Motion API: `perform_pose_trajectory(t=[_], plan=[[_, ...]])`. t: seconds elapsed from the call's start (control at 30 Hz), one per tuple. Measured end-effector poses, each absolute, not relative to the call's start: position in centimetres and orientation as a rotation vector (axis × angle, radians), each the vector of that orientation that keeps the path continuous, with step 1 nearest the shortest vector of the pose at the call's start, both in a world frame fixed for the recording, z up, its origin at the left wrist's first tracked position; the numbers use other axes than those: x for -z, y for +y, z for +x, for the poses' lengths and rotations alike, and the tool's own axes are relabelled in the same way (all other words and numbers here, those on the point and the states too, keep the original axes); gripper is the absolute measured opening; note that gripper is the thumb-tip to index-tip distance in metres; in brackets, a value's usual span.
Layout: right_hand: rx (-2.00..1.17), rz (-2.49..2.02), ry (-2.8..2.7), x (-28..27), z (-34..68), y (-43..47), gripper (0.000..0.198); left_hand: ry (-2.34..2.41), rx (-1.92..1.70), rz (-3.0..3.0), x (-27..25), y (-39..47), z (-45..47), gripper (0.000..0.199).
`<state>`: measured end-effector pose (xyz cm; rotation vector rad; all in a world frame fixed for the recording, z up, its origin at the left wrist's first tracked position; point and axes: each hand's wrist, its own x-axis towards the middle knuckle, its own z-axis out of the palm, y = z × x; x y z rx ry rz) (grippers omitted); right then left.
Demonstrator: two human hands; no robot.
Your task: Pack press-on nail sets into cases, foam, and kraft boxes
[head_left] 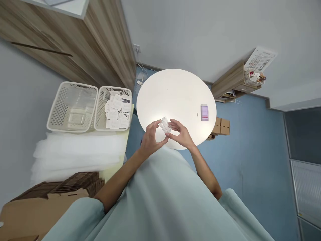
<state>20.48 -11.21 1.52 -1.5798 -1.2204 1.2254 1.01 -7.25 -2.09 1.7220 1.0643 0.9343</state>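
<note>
Left hand [151, 135] and right hand [182, 134] both closed, thumb and fingers, on a small clear container [165, 125]; container sits tilted between them, over the near part of the white table [173, 90]; contact with tabletop cannot be told; purple-and-pink item [204, 112], blurred, lies on the table right of the grip; cardboard boxes [225, 127] stand farther right; basket of white slips [100, 108] lies well left of the grip; wooden shelf unit [229, 78] is beyond, far right.
</note>
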Motion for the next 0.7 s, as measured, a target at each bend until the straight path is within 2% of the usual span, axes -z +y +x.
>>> perform_pose_trajectory(t=[0.13, 0.37, 0.7], plan=[[-1.221, -1.531, -1.185, -1.1, 24.6, -13.7, 0.081, 0.938, -0.902, 1.601, 0.0, -8.8, 4.4, 0.118], [-1.299, -1.375, -1.103, -0.8, 29.0, -17.7, 0.086, 0.824, -0.702, 1.318, -1.7, -9.1, 8.9, 0.118], [-1.354, -1.31, -0.984, -0.1, 29.9, -19.2, 0.085, 0.807, -0.619, 1.216, -0.5, -10.5, 10.3, 0.122]])
